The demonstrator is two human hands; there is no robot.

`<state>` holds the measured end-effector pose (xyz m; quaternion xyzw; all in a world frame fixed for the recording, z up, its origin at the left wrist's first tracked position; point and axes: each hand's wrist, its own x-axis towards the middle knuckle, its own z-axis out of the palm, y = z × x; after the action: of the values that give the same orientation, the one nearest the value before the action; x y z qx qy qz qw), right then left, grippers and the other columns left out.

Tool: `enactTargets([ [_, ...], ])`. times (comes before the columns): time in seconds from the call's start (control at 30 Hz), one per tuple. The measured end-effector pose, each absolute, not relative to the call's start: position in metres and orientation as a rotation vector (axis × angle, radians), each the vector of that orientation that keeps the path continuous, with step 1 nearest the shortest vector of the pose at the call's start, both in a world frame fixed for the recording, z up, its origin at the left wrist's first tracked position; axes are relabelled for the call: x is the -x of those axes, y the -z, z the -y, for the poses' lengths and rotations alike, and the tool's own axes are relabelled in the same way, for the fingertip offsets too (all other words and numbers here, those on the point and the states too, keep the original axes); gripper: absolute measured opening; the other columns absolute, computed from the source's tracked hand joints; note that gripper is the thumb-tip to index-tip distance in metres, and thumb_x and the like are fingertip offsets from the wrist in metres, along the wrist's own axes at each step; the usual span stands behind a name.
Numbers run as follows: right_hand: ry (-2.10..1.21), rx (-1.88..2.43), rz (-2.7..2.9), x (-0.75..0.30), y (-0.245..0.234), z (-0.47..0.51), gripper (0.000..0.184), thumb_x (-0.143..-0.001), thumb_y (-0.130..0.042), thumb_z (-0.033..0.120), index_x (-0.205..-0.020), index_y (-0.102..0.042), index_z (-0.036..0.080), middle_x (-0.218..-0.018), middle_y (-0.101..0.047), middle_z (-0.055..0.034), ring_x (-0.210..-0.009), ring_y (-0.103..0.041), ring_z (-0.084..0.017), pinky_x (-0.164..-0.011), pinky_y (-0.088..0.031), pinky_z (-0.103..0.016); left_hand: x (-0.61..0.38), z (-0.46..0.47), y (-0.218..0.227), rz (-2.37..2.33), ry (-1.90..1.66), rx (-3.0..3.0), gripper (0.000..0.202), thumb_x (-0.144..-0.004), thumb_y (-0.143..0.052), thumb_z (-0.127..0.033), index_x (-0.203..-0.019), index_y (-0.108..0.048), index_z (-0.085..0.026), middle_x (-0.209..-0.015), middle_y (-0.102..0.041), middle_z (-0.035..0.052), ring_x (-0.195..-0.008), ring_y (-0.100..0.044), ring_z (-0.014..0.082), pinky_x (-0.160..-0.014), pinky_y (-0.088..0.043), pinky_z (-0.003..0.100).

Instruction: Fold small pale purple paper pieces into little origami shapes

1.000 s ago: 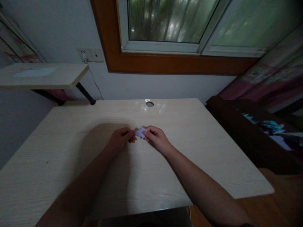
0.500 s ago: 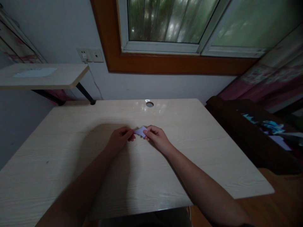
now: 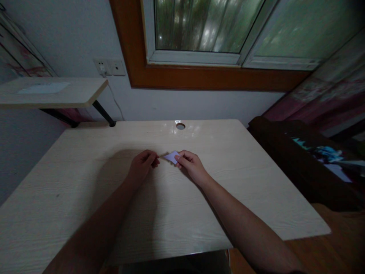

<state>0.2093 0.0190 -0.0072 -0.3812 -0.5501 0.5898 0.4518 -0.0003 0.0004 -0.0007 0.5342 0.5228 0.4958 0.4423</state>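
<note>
A small pale lilac piece of folded paper [image 3: 172, 156] lies low over the middle of the light wooden table [image 3: 85, 182]. My right hand [image 3: 191, 166] pinches its right end with thumb and fingers closed. My left hand [image 3: 142, 165] sits just left of the paper, fingers curled in, a small gap between its fingertips and the paper's left tip. Whether anything is in the left fingers cannot be made out.
A round cable hole [image 3: 180, 125] is at the table's far edge. A raised side shelf [image 3: 54, 91] stands at the back left, under wall sockets [image 3: 110, 67]. A dark piece of furniture [image 3: 299, 160] borders the table's right side. A window runs above.
My left hand has let go of the paper's left end and drawn slightly left. My right hand keeps its hold, and the paper now lies flatter.
</note>
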Motion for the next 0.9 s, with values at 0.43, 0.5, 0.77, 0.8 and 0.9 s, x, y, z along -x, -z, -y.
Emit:
enactTargets([
  [0.43,-1.404,0.963,1.586,-0.208,0.010,-0.017,0.030,-0.085,-0.063,0.046,-0.077,-0.065,0.017,-0.067,-0.062,0.0000,-0.058,-0.051,-0.011,-0.058,-0.038,-0.023,-0.006,0.001,0.001,-1.164,-1.056,-1.482,0.028,-0.082,-0.064,-0.040,-0.093,-0.068,-0.015,-0.069,-0.067,0.0022,-0.062,-0.061,0.0129,-0.060,-0.049,0.023],
  [0.5,-1.371,0.962,1.652,-0.208,0.010,-0.016,0.030,-0.086,-0.062,0.045,-0.078,-0.065,0.016,-0.067,-0.062,-0.0003,-0.059,-0.051,-0.011,-0.057,-0.038,-0.023,-0.005,0.000,0.003,-1.175,-1.004,-1.513,0.025,-0.081,-0.065,-0.039,-0.086,-0.069,-0.015,-0.067,-0.066,0.0017,-0.061,-0.061,0.0128,-0.060,-0.048,0.022],
  [0.77,-1.115,0.975,1.859,-0.206,0.010,-0.015,0.028,-0.089,-0.059,0.043,-0.084,-0.067,0.017,-0.075,-0.064,-0.0021,-0.065,-0.054,-0.013,-0.061,-0.040,-0.023,-0.005,0.003,0.008,-1.180,-0.953,-1.520,0.025,-0.084,-0.062,-0.039,-0.080,-0.068,-0.015,-0.069,-0.068,0.0025,-0.062,-0.062,0.0127,-0.061,-0.049,0.022],
  [0.8,-1.086,0.980,1.872,-0.206,0.009,-0.015,0.028,-0.089,-0.060,0.043,-0.084,-0.068,0.017,-0.076,-0.065,-0.0024,-0.065,-0.055,-0.013,-0.061,-0.041,-0.023,-0.005,0.003,0.008,-1.180,-0.931,-1.532,0.025,-0.084,-0.062,-0.038,-0.079,-0.068,-0.015,-0.070,-0.069,0.0027,-0.062,-0.063,0.0127,-0.061,-0.049,0.022],
  [0.9,-1.001,0.985,1.901,-0.204,0.008,-0.014,0.025,-0.089,-0.060,0.040,-0.082,-0.068,0.017,-0.073,-0.064,-0.0018,-0.064,-0.054,-0.013,-0.060,-0.041,-0.023,-0.006,0.004,0.009,-1.190,-0.863,-1.597,0.024,-0.085,-0.061,-0.036,-0.077,-0.069,-0.015,-0.068,-0.070,0.0028,-0.061,-0.063,0.0125,-0.062,-0.050,0.022],
])
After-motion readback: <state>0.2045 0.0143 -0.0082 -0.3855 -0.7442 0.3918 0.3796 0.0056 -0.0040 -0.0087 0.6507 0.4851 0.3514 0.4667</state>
